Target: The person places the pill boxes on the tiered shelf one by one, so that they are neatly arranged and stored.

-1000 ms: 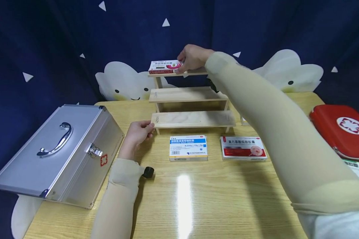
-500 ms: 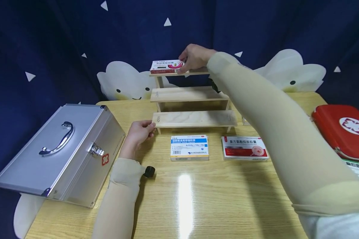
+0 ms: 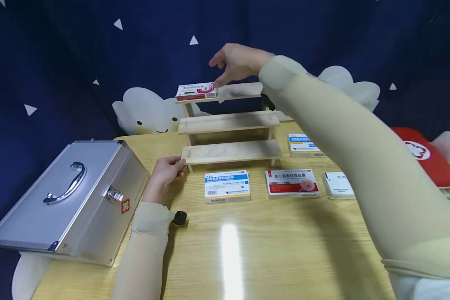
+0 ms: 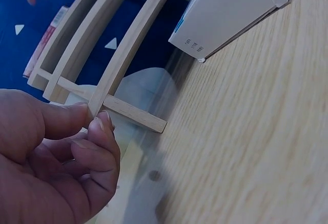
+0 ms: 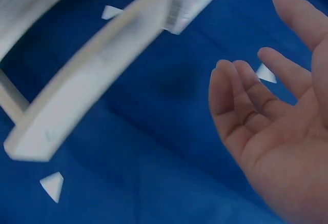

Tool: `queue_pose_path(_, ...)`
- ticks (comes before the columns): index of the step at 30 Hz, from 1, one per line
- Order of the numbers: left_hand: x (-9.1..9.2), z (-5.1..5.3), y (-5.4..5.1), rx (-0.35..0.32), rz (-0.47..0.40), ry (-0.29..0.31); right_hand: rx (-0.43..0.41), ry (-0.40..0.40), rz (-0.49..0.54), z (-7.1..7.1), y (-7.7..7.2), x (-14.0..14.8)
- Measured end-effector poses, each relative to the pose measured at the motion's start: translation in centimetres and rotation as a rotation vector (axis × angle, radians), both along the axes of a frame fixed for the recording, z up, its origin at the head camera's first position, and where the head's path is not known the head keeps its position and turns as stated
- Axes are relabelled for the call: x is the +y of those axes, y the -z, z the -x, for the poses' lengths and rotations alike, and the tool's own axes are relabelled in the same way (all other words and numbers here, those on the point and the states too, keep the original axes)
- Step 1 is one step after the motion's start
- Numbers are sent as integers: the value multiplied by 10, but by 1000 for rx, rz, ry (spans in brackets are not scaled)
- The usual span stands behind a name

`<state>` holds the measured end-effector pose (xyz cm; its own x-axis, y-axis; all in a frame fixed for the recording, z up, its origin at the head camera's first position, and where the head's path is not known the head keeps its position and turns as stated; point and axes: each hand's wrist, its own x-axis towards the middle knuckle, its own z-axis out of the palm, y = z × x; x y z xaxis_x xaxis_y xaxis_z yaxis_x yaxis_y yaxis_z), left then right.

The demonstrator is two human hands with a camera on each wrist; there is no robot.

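— Where is the carton, and what do you have hold of?

— With 12 o'clock straight away from me, the white-and-red carton (image 3: 196, 91) lies flat at the 9 o'clock end of the top shelf (image 3: 241, 90) of the wooden stand (image 3: 228, 121). My right fingers (image 5: 225, 96) are loosely bent and wide of the thumb, holding nothing, a little off the carton towards 2 o'clock. My left fingers (image 4: 97, 167) are narrow, pinching the lowest shelf (image 3: 230, 151) at its 9 o'clock end.

— Which way does the carton point?

— Its long axis runs 9 to 3, in line with the shelf. The big print faces up, the pink rings sit towards 3, and a long red-banded side looks at me, towards 6.

— How would it handle?

— I'd judge it light: thin card, firm along its edges but easily dented in the middle, and a bit slick. I'd take it near the 3 o'clock end, thumb on the 6 o'clock side, fingertips on the 12 o'clock side, squeezing gently.

— And the stand?

— Stiff and fairly light, I think, so a knock could slide it over the surface (image 3: 195, 250). Its shelves also run roughly 9 to 3, climbing towards 12. That board end is a sensible place to steady it.
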<state>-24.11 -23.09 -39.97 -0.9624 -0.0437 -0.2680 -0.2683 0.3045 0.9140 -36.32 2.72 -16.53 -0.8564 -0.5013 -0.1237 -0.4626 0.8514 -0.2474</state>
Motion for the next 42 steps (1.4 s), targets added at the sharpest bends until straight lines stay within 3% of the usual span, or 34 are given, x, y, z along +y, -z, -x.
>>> queue_pose_path(6, -16, 6, 0, 0, 12, 4, 152, -42, 68, -40, -14, 10)
queue_pose_path(11, -27, 7, -1, 4, 18, 8, 188, -82, 135, -79, -5, 24)
queue_pose_path(15, -33, 7, -4, 1, 25, 10, 187, -106, 176, -106, 21, 34)
queue_pose_path(21, -39, 8, -6, -2, 23, 7, 160, -152, 181, -134, 84, 44)
queue_pose_path(26, -40, 10, -6, -4, 30, 2, 111, -144, 140, -150, 128, 45)
queue_pose_path(31, -41, 10, -7, -9, 39, -4, 63, -167, 81, -159, 159, 42)
queue_pose_path(36, -40, 10, -8, -22, 35, -3, -10, -193, 51, -163, 175, 36)
queue_pose_path(42, -38, 11, -11, -36, 38, -15, -44, -209, 37, -160, 179, 26)
